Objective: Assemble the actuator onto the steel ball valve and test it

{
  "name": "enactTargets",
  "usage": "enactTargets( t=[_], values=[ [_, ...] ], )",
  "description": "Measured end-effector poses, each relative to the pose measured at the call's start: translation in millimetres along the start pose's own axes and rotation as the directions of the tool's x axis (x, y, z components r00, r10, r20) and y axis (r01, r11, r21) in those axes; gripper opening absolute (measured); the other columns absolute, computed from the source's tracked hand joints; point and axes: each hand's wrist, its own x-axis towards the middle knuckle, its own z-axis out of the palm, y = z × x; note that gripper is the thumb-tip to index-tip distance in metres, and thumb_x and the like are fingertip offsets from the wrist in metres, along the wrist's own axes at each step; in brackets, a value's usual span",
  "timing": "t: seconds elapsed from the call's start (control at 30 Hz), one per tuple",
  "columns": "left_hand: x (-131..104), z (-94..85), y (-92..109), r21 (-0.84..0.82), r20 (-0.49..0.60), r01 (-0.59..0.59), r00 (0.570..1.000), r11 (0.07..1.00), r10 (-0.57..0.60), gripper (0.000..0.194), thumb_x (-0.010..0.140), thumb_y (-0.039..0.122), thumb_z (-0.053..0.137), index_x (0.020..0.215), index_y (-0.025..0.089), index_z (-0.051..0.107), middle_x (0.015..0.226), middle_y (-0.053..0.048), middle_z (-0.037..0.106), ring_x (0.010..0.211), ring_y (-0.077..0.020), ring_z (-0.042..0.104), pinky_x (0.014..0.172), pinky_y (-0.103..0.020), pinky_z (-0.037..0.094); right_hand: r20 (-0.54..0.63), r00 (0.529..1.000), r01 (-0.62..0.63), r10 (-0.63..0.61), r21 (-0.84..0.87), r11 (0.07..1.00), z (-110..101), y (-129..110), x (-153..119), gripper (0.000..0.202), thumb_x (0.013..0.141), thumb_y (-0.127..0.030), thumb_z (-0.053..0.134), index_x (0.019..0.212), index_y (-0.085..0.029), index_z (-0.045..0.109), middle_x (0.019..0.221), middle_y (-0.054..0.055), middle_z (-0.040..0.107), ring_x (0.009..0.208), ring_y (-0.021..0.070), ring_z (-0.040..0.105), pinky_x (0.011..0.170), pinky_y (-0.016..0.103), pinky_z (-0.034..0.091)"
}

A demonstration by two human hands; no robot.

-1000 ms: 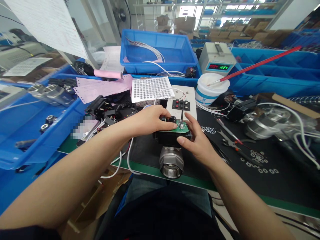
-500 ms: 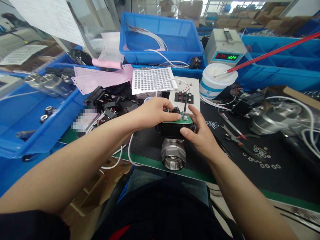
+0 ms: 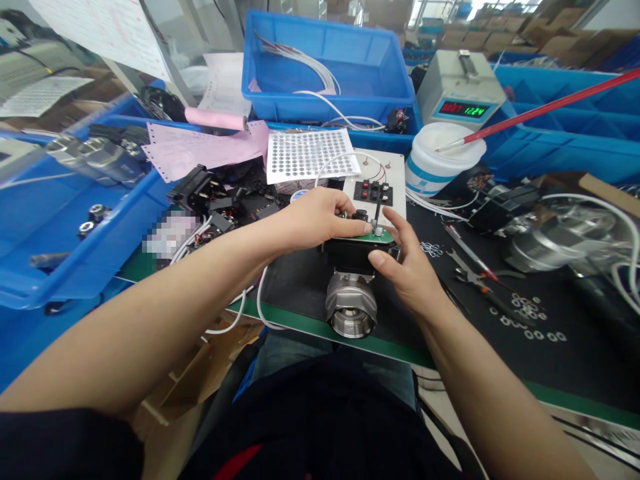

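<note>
1. Resting at the near edge of the black mat [image 3: 310, 287], the black box [image 3: 353, 255] sits on top of a metal valve [image 3: 351, 312], whose threaded opening faces the person; the valve's long axis runs from the person toward the back of the bench.
2. Left hand [image 3: 315, 217]: lies over the left and top of the box, fingers curled down, thumb pressing on the green circuit board [image 3: 373, 236] that caps it; it is closed around the box rather than lifted off it.
3. Right hand [image 3: 407, 267]: touches the right side of the box, thumb on its front right corner, forefinger reaching up toward a small metal post on the board. The fingers are bent and partly spread; whether they pinch anything cannot be told.
4. Key relation: the box lies between the two hands, each touching one side, with the left hand higher and covering more of the top.
5. Behind the box: a white panel [image 3: 395, 167] with black switches, a sheet of dots [image 3: 307, 155], a white tub [image 3: 440, 167] holding a red stick [image 3: 540, 107], and a meter [image 3: 460, 87].
6. Right of the hands: pliers [image 3: 470, 273] and small rings [image 3: 530, 320] lie on the mat, well apart from the box.
</note>
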Motion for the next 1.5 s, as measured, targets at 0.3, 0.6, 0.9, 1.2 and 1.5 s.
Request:
enactTargets(
  t=[0.3,0.6,0.9,1.2,1.5],
  values=[
    [-0.7,-7.6,0.4,0.076,0.041,-0.107,0.994,0.991,0.104,0.038,0.080,0.048,0.045,0.068,0.016,0.061,0.066,-0.001,0.057,0.063,-0.0126,0.049,0.056,-0.025,0.033,-0.010,1.000,0.012,-0.012,0.022,1.000,-1.1,-1.5,-0.4,0.079,0.069,-0.045,0.068,0.132,-0.021,0.026,0.125,0.012,0.047,0.116,0.0245,0.045,0.097,0.041,0.039],
    [-2.9,-7.7,2.9,0.106,0.007,-0.082,0.997,0.991,0.082,0.040,0.083,0.047,0.038,0.066,0.018,0.058,0.067,-0.001,0.057,0.063,-0.0133,0.049,0.060,-0.025,0.034,-0.004,1.000,0.000,0.000,0.031,1.000,-0.6,-5.7,-2.0,0.081,0.068,-0.047,0.068,0.131,-0.020,0.026,0.125,0.014,0.046,0.115,0.0254,0.046,0.097,0.042,0.038],
    [-2.2,-9.2,0.4,0.087,0.099,-0.106,0.990,0.991,0.098,0.036,0.070,0.051,0.057,0.079,0.017,0.065,0.069,0.000,0.059,0.064,-0.0138,0.051,0.056,-0.025,0.032,-0.032,0.999,0.014,-0.015,-0.005,1.000,-1.1,1.0,-2.0,0.080,0.069,-0.051,0.066,0.132,-0.022,0.026,0.121,0.012,0.049,0.114,0.0255,0.046,0.097,0.043,0.038],
    [-0.8,-0.9,-2.5,-0.044,0.051,-0.064,0.996,0.997,0.066,0.025,0.067,0.041,0.062,0.066,0.017,0.063,0.056,0.002,0.051,0.053,-0.0106,0.043,0.052,-0.026,0.029,-0.028,1.000,-0.001,0.001,-0.024,1.000,-0.7,-2.6,-3.7,0.077,0.067,-0.051,0.067,0.130,-0.025,0.029,0.121,0.009,0.049,0.114,0.0249,0.047,0.097,0.041,0.039],
    [0.6,0.9,-3.0,-0.012,0.025,-0.049,0.998,0.999,0.049,0.026,0.067,0.042,0.063,0.066,0.016,0.062,0.057,0.002,0.052,0.052,-0.0100,0.043,0.050,-0.026,0.028,-0.058,0.998,0.001,-0.002,-0.016,1.000,2.0,-3.1,-3.8,0.077,0.066,-0.051,0.068,0.128,-0.024,0.031,0.118,0.009,0.051,0.112,0.0258,0.048,0.095,0.041,0.040]
  ],
)
